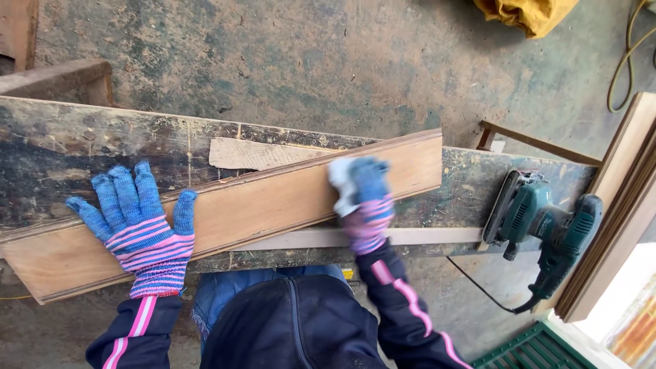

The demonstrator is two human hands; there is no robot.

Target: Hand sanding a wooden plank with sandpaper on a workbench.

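Left hand: our left hand [140, 229], in a blue and pink knit glove, lies flat with fingers spread on the near end of the wooden board [225, 215], apparently to pin it down.
Right hand: our right hand [363, 205] is blurred; it seems closed around a pale pad or folded sheet [342, 184] pressed to the board's face, likely an abrasive, though we cannot tell for sure.
Board: it lies at a slant across the workbench [82, 147], its moulded edge on the far side; we judge the angle suits the reach of both arms.
Beneath it: a thin pale strip [424, 236] runs along the bench under the board.
Sander: a green electric sander [540, 219] rests on the bench's right end, cord trailing down, well apart from our hands.
Surface: the bench top is dark, stained and scuffed.
Room: dusty concrete floor [328, 61], a yellow sack [526, 14] at the far edge, timber frames [625, 198] leaning at right.
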